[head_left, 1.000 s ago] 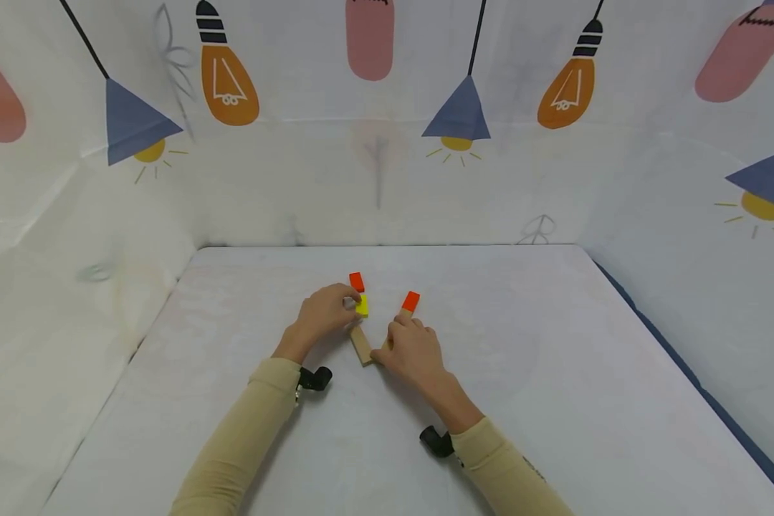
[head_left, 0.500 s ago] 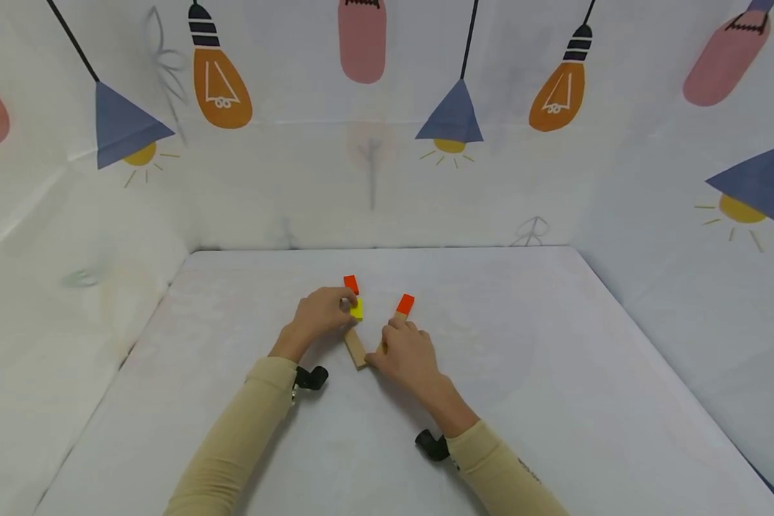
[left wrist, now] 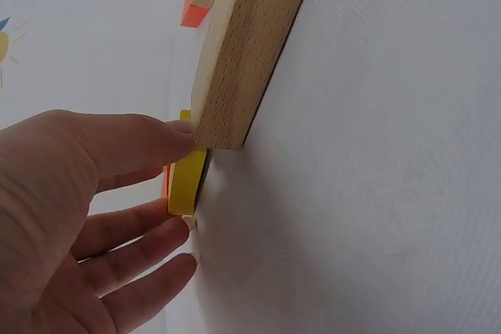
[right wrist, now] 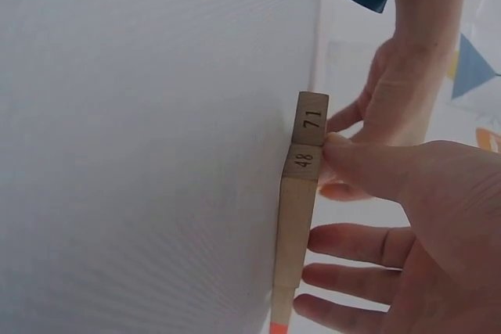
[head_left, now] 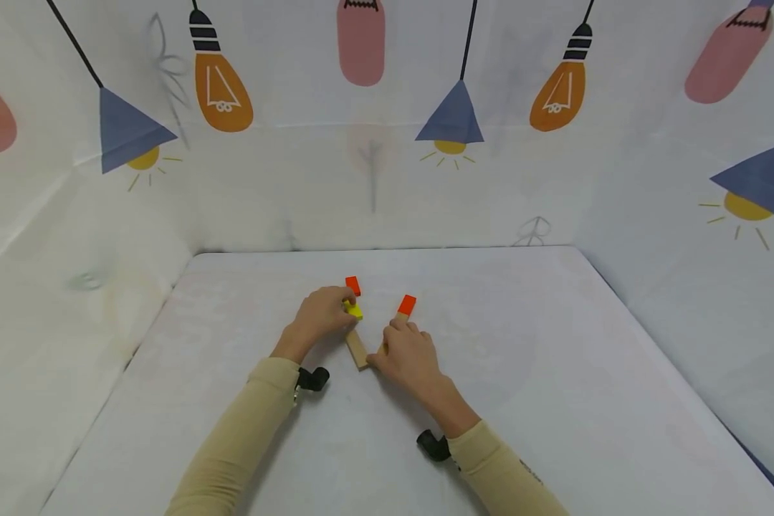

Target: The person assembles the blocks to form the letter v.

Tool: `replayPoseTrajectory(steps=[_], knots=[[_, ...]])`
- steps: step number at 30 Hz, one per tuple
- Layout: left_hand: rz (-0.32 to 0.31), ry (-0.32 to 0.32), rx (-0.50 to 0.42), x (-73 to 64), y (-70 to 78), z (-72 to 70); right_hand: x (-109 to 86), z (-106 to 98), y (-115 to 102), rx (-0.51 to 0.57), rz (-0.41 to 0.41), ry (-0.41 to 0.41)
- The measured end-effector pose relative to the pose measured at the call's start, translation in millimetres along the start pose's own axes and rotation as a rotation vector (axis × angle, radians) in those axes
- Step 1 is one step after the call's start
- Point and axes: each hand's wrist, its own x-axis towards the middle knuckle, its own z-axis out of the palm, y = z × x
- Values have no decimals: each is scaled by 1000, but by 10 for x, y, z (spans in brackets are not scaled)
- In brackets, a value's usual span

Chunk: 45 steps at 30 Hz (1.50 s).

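There, the small yellow block (left wrist: 185,185) has swivelled, pinched in the left hand (head_left: 321,313), alignment seemingly unfinished, while the right hand (head_left: 411,352) touches a pale oblong wooden block (right wrist: 297,220), fingers loosely spread.

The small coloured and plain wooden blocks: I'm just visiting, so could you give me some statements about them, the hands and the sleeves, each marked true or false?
1. The left hand holds a small, flat yellow block. True.
2. The right hand touches a blue cup. False: it touches an oblong plain wooden block.
3. In the right wrist view, two wooden block ends read 71 and 48. True.
4. Only one small red piece shows in the head view. False: there are two, one on the left and one on the right.
5. The person's long fabric sleeves are black. False: they are beige.
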Motion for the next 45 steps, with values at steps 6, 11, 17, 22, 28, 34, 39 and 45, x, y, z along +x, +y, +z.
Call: replayPoseTrajectory(steps=[6,11,17,22,28,34,39,45], knots=[[-1,1,-54,5,-52,14,-9,-7,-10,-4,9,-3],[2,12,-59,5,-74,3,-5,-13,-15,-11,13,-4],[-16,-2,-61,-6,-96,-5,3,-5,-24,-15,17,-11],[-40,-15,-77,-25,-116,-7,3,-3,-35,-19,17,-12],[-47,-35,-93,-55,-126,-18,-4,10,-38,-23,18,-10],[-35,-25,-85,-83,-147,-25,-3,16,-34,-40,10,-8],[-45,-42,-98,-99,-167,-35,5,22,-35,-49,4,-10],[-61,-56,-118,-141,-167,-35,-2,16,-40,-46,3,-13]])
